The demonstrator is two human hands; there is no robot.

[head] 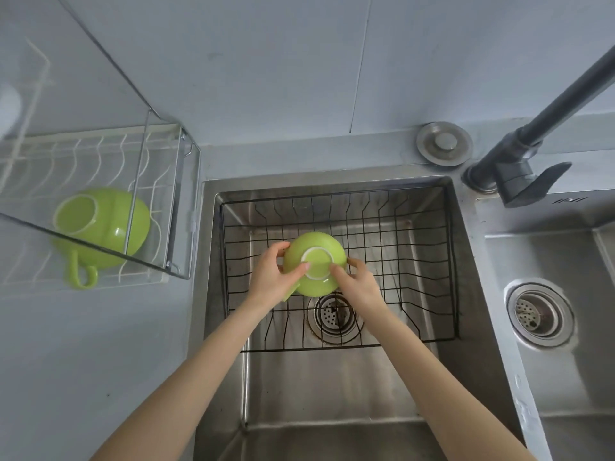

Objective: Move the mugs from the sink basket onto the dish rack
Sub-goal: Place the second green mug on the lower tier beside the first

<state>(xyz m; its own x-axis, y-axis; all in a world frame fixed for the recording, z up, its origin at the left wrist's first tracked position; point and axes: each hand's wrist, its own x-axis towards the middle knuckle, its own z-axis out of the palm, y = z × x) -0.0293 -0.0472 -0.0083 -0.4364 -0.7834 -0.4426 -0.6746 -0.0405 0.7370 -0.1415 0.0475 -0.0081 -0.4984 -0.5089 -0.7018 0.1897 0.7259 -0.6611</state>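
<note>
White dish rack (pixel 43 168) on the grey counter (pixel 100 344) carries one upturned green mug (pixel 109 224)

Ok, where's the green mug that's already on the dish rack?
In the head view it sits at far left, upside down on the white dish rack, left of the sink: the green mug, handle pointing toward the person.

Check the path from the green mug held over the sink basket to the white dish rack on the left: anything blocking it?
Nothing visible blocks it. Both hands, left and right, hold the upside-down green ceramic mug above the black wire sink basket. The white wire dish rack already holds another green mug; its metal frame bars cross in front of that mug.
</note>
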